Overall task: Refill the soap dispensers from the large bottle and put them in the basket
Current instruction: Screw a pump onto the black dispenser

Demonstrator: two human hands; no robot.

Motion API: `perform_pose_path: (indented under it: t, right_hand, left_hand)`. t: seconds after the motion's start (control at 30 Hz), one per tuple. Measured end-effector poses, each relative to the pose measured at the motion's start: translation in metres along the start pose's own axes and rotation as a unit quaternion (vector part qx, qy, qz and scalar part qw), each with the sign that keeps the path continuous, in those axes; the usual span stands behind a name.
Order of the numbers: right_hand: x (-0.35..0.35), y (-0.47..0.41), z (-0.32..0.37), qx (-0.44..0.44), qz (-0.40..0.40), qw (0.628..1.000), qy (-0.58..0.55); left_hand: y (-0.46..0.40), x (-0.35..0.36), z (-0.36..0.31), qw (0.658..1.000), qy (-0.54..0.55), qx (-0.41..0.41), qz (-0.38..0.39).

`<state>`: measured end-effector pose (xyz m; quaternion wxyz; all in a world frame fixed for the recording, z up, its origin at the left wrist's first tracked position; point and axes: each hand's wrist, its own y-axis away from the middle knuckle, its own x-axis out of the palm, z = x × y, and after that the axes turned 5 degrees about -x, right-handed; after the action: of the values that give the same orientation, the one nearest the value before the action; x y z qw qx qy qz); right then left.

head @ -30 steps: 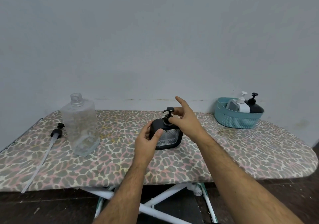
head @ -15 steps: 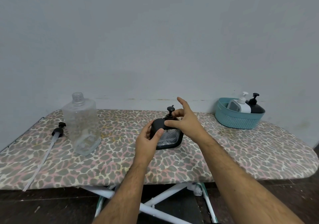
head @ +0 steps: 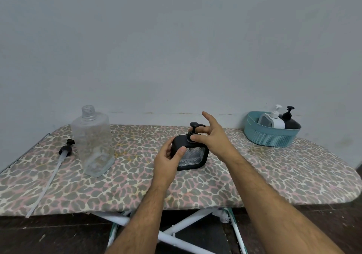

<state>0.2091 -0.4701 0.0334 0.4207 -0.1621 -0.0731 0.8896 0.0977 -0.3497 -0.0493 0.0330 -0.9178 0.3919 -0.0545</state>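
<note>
A squat black soap dispenser [head: 193, 158] with a clear patterned front stands mid-board. My left hand [head: 168, 156] grips its left side, thumb across the front. My right hand [head: 212, 136] pinches the collar of its black pump [head: 194, 127] between thumb and fingers, the index finger raised. The large clear bottle [head: 92, 142] stands uncapped at the left. Its black pump with a long white tube [head: 58, 161] lies on the board to the left of it. A teal basket [head: 272, 136] at the far right holds a white dispenser [head: 273, 120] and a black one [head: 290, 121].
Everything sits on an ironing board with a leopard-print cover [head: 274, 175], standing against a grey wall. Its white crossed legs [head: 176, 232] show below the front edge, over a dark floor.
The pump head on the black dispenser has turned; its spout now points right. My right hand's fingers shifted around the collar. My left hand kept its grip.
</note>
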Motion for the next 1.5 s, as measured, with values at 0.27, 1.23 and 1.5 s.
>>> perform_pose_path:
  t: [0.27, 1.23, 1.5]
  right_hand:
    - [0.003, -0.002, 0.006, -0.018, 0.045, 0.999, 0.025]
    - [-0.001, -0.005, -0.001, -0.029, 0.05, 0.998, 0.032]
    - [0.016, 0.004, -0.011, -0.043, -0.053, 0.996, 0.065]
  left_hand:
    - [0.0, 0.0, -0.001, 1.0, -0.001, -0.001, -0.002]
    - [-0.002, -0.003, 0.001, 1.0, 0.01, -0.003, 0.013]
    - [0.002, -0.002, -0.003, 1.0, 0.008, -0.002, 0.008]
